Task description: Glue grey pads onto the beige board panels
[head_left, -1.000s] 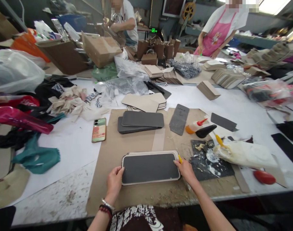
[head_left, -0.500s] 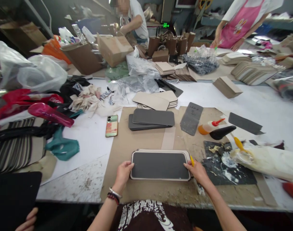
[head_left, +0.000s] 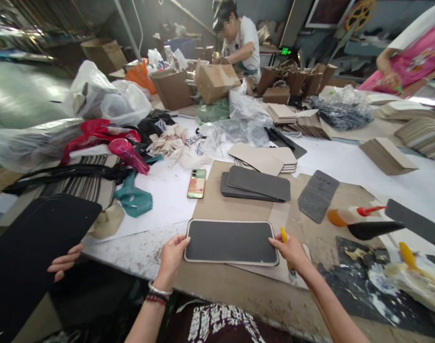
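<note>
A dark grey panel with a beige rim (head_left: pixel 231 241) is held level between my two hands near the table's front edge. My left hand (head_left: pixel 174 252) pinches its left end. At the right end, my right hand (head_left: pixel 290 247) grips the panel and also has a yellow-handled tool (head_left: pixel 283 234) among its fingers. Under the panel's right part, a beige sheet (head_left: pixel 299 277) shows on the cardboard. Behind it lie stacked dark grey panels (head_left: pixel 258 185) and a pile of beige panels (head_left: pixel 263 157).
A phone (head_left: pixel 196 183) lies left of the dark stack. On the right are a glue bottle (head_left: pixel 346 216), a glue-smeared board (head_left: pixel 374 286) and a plastic bag. Another person's hand (head_left: pixel 65 262) holds a black sheet (head_left: pixel 42 247) at the left. Two people stand across the table.
The view has turned left. My hands have shifted the rimmed panel leftward off the beige sheet, which now shows at its lower right. The other person's black sheet reaches further into view.
</note>
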`<state>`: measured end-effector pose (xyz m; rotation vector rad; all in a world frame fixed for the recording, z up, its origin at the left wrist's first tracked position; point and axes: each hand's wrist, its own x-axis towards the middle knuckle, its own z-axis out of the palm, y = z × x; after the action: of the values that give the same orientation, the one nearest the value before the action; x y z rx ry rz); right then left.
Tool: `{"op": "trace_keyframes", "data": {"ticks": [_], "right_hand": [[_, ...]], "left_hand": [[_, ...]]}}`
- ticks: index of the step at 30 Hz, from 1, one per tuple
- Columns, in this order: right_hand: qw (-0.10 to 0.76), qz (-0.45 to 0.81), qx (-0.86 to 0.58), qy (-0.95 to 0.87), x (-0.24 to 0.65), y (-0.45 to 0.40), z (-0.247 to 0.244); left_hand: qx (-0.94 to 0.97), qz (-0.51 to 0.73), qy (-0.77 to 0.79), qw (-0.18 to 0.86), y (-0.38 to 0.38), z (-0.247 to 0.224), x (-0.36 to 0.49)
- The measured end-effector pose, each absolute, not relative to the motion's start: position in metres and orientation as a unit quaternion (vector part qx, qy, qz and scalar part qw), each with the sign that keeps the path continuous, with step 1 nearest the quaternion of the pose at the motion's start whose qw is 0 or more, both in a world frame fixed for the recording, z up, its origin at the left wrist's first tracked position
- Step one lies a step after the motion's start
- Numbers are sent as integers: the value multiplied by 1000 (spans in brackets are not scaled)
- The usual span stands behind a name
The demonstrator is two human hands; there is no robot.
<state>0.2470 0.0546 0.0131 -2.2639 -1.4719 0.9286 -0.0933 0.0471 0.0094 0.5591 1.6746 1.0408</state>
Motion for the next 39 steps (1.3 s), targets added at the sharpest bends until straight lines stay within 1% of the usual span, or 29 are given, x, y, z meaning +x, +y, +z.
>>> {"op": "trace_keyframes", "data": {"ticks": [5,9,11,13,15,16,18,19,22,26,29,34,36,39], "right_hand": [[101,336,-702,-620,135,120,26],[61,339,-658,-670,58,149,30],[59,338,-655,-673,36,153,30],[61,333,-661,-670,29,151,33],[67,323,-674,-661,38,145,38],[77,318,-682,-654,48,141,42],[120,315,-704,-625,76,130,51],[148,316,-718,-603,92,123,57],[210,295,-764,-534,140,98,67],[243,270,-800,-478,188,63,59],[297,327,-801,-405,207,42,43],[440,425,-754,-238,206,23,23],[463,450,-734,-213,196,21,18],[460,471,-718,-227,182,20,11]], "left_hand": [[174,479,755,413,36,16,-180],[149,478,810,303,24,10,-236],[168,435,846,258,18,6,-256],[210,340,887,233,13,3,-267],[273,235,913,190,10,0,-267],[314,204,913,163,11,-2,-261],[415,202,879,123,13,-7,-238],[475,222,843,119,15,-10,-221],[662,274,679,163,18,-18,-157],[793,237,524,204,22,-21,-82],[848,187,444,220,24,-19,-53],[876,144,403,222,22,-24,-39],[874,148,411,214,20,-27,-38],[863,178,431,195,19,-31,-39]]}}
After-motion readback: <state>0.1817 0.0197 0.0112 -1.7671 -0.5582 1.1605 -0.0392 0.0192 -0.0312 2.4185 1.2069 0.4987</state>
